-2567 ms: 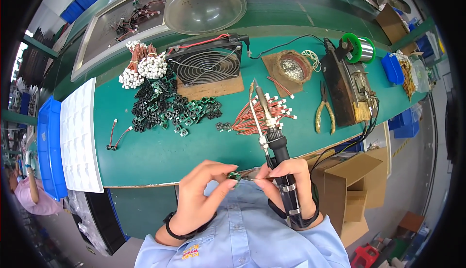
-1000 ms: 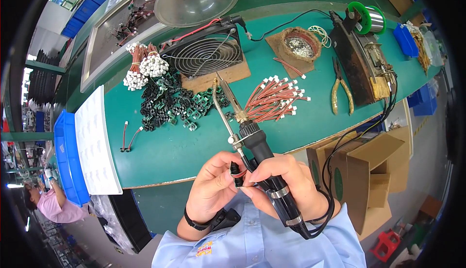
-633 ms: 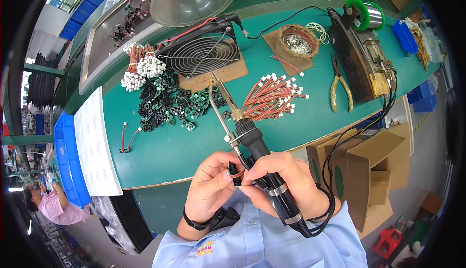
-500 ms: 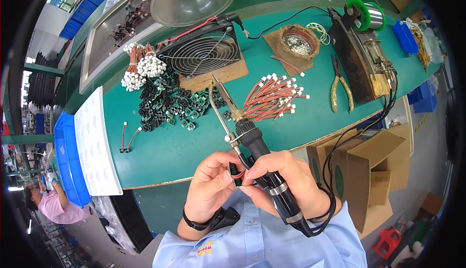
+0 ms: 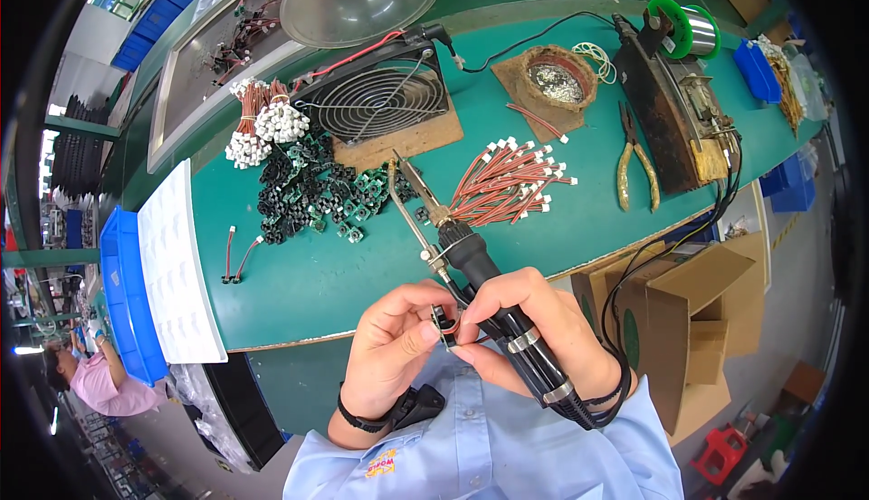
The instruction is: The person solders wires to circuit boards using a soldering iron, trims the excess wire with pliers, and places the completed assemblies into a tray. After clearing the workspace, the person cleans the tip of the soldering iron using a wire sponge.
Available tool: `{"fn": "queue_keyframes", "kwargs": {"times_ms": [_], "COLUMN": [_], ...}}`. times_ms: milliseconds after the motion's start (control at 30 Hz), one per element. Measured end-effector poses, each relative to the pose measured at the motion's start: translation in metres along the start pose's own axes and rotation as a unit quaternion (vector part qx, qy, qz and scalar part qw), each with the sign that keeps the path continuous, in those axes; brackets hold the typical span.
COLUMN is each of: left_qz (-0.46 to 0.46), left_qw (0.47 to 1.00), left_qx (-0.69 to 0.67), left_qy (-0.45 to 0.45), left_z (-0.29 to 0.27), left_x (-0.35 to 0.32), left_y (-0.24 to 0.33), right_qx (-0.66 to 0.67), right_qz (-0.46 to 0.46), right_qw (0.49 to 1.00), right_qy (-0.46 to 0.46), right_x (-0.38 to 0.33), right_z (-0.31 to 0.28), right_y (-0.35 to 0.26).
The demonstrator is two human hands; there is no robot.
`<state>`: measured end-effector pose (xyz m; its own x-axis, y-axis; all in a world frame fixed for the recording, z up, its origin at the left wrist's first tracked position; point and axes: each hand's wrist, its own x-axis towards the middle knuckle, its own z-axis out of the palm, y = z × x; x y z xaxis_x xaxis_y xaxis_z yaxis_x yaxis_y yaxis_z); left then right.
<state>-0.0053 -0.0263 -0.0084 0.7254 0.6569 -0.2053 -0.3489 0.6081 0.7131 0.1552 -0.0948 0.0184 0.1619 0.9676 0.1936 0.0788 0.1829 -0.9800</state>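
Note:
In front of my chest, my left hand (image 5: 396, 341) pinches a small black component (image 5: 443, 319) with a bit of red wire at it. Against that part rest the fingertips of my right hand (image 5: 546, 330), which also grips a black soldering iron (image 5: 480, 269). The iron's metal tip and a thin solder-feed tube point up and away over the table. Beyond the tip lies a heap of small black and green components (image 5: 312, 188). To its right is a fanned pile of red-and-black wires with white connectors (image 5: 511, 179).
A fan with a wire guard (image 5: 380, 106) stands at the back. Farther right are a solder pot (image 5: 557, 84), pliers (image 5: 626, 161), a rusty metal stand (image 5: 665, 111) and a solder wire spool (image 5: 692, 29). White sheet (image 5: 181, 269) and blue bin (image 5: 131, 301) lie left; cardboard boxes (image 5: 692, 319) stand right.
The small black component has turned slightly between my fingertips. The soldering iron has shifted a little down with my right hand. The things on the table stay as they were.

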Motion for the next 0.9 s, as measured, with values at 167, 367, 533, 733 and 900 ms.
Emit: {"fn": "queue_keyframes", "kwargs": {"times_ms": [167, 367, 533, 733, 900], "left_qz": [0.000, 0.014, 0.020, 0.053, 0.063], "left_qw": [1.000, 0.998, 0.992, 0.978, 0.979], "left_qx": [0.018, 0.063, 0.111, 0.191, 0.186], "left_qy": [-0.010, -0.023, -0.056, -0.063, -0.061], "left_z": [0.000, 0.000, 0.000, 0.003, 0.007], "left_x": [0.000, 0.000, -0.001, -0.004, -0.002], "left_y": [0.001, 0.004, 0.011, 0.013, 0.010], "right_qx": [-0.001, -0.003, -0.024, -0.095, -0.063], "right_qz": [0.006, 0.010, 0.002, -0.039, -0.018], "right_qw": [1.000, 1.000, 0.999, 0.995, 0.997], "right_qy": [-0.005, -0.013, -0.022, 0.012, 0.047], "right_x": [0.000, 0.000, 0.000, 0.001, -0.001], "right_z": [-0.001, -0.005, -0.007, -0.005, -0.004], "right_y": [0.001, 0.001, -0.001, -0.002, -0.003]}}
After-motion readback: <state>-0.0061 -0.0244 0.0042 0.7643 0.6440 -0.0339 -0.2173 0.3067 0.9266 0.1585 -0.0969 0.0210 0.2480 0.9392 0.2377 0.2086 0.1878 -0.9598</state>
